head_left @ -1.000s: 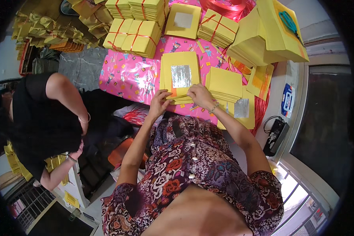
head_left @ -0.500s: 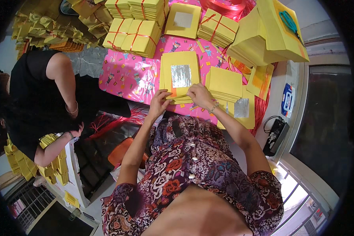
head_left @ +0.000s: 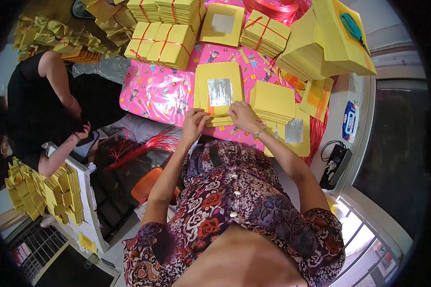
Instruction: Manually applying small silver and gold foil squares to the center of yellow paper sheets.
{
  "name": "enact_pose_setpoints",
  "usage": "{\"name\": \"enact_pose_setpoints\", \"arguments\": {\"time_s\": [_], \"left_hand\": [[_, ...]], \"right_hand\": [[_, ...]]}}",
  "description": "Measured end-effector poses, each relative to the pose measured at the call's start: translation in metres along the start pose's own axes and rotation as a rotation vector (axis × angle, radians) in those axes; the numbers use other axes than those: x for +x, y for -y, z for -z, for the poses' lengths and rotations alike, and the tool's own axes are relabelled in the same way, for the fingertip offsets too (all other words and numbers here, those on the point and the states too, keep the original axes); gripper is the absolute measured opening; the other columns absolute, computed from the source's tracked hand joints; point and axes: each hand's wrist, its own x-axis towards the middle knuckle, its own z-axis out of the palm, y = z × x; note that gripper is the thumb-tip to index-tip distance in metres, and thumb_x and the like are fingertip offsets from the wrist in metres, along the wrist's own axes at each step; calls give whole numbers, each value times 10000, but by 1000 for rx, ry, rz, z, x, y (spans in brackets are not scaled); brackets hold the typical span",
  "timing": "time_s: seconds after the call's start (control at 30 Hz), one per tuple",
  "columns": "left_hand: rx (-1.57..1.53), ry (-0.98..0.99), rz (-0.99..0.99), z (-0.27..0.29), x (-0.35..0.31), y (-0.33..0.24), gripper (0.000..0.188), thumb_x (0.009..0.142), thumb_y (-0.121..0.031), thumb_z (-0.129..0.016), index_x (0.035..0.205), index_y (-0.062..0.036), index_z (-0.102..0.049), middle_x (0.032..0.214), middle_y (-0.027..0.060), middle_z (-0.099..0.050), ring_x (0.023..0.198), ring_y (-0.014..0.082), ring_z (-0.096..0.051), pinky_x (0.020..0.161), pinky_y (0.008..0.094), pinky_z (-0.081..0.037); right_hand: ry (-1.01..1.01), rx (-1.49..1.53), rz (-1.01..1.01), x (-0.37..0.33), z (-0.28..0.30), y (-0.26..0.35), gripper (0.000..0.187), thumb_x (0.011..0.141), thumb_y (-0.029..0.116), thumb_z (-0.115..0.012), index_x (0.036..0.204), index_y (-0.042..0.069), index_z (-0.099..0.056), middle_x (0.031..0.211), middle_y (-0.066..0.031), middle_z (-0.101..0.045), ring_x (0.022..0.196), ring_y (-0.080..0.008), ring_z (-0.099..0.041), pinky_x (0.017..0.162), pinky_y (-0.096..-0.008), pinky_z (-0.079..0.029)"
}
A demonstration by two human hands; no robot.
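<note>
A stack of yellow paper sheets (head_left: 202,76) lies on the pink patterned tabletop in front of me, a silver foil square (head_left: 220,92) on its top sheet. At the stack's near left corner, my left hand (head_left: 194,125) pinches the paper edge, fingers bent. My right hand (head_left: 244,117) is closed on the near right edge, with fingertips on the top sheet. A bit of orange shows beside the left fingertips. Just right of the right hand sits a second stack of plain yellow paper (head_left: 274,99). Under it, a yellow sheet with a foil square (head_left: 294,131) sticks out.
Tied yellow paper bundles (head_left: 170,43) stand at the back, near a roll of red plastic ribbon (head_left: 277,10). Teal-handled scissors (head_left: 352,26) lie on tall yellow stacks at right. A co-worker in black (head_left: 43,100) is at left, beside more yellow bundles (head_left: 64,191). An orange stool (head_left: 148,184) is below.
The near edge of the top sheet sits slightly farther from me, baring more of the layers below. My hands barely shifted. The co-worker leaned farther left, away from the table.
</note>
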Motion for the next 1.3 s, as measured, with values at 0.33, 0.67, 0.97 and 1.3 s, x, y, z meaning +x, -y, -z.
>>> {"name": "enact_pose_setpoints", "arguments": {"time_s": [0.33, 0.67, 0.97, 1.3], "left_hand": [[-258, 53, 154, 0, 7, -10, 147, 854, -101, -671, 982, -33, -695, 1023, 130, -605, 886, 268, -635, 767, 345, -528], [-736, -76, 392, -26, -4, 6, 341, 851, -44, -709, 1173, -14, -604, 1038, 45, -569, 847, 115, -618, 731, 246, -518], [-787, -149, 376, -34, -2, 8, 340, 866, -41, -698, 1187, -32, -586, 785, -32, -580, 632, 33, -492, 538, 190, -377], [-812, -83, 455, -30, -3, 12, 364, 839, -24, -721, 1181, -6, -599, 1044, 29, -569, 855, 102, -611, 718, 229, -503]], "right_hand": [[51, 49, 189, 11, -8, 7, 206, 844, 266, -672, 855, 61, -681, 857, -87, -617, 868, -269, -601, 801, -402, -465], [68, 203, 136, 19, -13, -1, 196, 840, 233, -668, 807, 41, -688, 822, -104, -612, 829, -281, -608, 749, -407, -475], [61, 200, 132, 21, -19, -6, 205, 847, 240, -665, 815, 39, -692, 840, -108, -603, 839, -291, -600, 766, -409, -470], [79, 179, 116, 21, -17, -3, 224, 868, 255, -652, 841, 35, -688, 861, -106, -609, 860, -291, -597, 783, -405, -470]]}}
